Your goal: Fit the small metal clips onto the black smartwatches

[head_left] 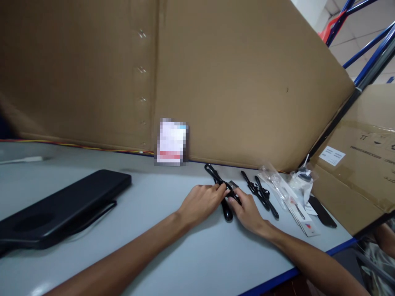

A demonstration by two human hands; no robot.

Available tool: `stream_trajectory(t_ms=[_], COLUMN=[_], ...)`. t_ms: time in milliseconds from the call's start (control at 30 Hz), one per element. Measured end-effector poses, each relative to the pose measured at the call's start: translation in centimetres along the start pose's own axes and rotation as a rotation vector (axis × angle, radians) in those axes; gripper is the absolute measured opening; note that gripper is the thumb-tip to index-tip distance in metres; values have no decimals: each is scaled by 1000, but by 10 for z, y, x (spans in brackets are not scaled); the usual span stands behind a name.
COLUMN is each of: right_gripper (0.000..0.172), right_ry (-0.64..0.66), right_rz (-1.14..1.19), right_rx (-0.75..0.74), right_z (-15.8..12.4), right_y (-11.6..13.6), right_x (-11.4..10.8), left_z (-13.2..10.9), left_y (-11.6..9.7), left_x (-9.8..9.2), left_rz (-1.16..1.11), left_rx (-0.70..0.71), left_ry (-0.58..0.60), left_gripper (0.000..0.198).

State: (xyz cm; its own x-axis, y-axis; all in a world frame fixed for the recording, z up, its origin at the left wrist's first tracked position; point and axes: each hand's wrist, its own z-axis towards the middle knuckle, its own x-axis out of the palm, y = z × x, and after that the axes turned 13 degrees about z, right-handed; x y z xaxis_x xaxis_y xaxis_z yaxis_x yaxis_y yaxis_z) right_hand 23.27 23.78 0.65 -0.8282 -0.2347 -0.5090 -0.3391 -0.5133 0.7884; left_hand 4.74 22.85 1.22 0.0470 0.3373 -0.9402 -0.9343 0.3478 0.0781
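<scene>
Both of my hands are closed on a black spokeshave (215,173) at the middle of the table, its looped handle end pointing away from me. My left hand (203,202) grips it at the centre, thumb and fingers pinched together. From the other side my right hand (248,211) holds the same part, with a small grey metal plate (233,185) showing beside its fingers. Another black handle (227,213) crosses underneath and lies on the table; my fingers hide where the two meet. Just right of my hands rest two more black spokeshaves (255,190) with small knobs at mid-length.
Clear plastic packaging with printed cards (296,211) lies at the right, near a white-wrapped bundle (303,181) and a flat black piece (322,211). A large black device (68,207) occupies the left. Cardboard (247,82) walls the back. Part of another person (385,238) shows lower right.
</scene>
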Motion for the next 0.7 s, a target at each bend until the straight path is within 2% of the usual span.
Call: stream_trajectory(t_ms=[100,167,300,367,467,567,700], right_gripper=[19,19,16,19,20,16,14], right_ry=[12,11,5,3,0,7,31], right_rz=[-51,-40,190,324,382,321,209], right_rx=[-7,-6,59,142,202,148,97], right_z=[-3,-3,2,5,6,5,3], right_y=[0,-3,-10,-14,-17,-17,-12], right_x=[2,4,5,5,5,4,3], left_z=[0,2,8,8,3,-1,-2], left_y=[-2,-4,-7,-7,-6,-6,-8], left_x=[0,2,4,4,3,0,-4], left_rz=[-85,-239,-565,-516,-295,-146,-38], left_rx=[-48,-108,-260,-288,-161,-14,-31], left_ry=[6,4,-18,-33,15,64,67], left_gripper=[40,43,46,35,25,27,32])
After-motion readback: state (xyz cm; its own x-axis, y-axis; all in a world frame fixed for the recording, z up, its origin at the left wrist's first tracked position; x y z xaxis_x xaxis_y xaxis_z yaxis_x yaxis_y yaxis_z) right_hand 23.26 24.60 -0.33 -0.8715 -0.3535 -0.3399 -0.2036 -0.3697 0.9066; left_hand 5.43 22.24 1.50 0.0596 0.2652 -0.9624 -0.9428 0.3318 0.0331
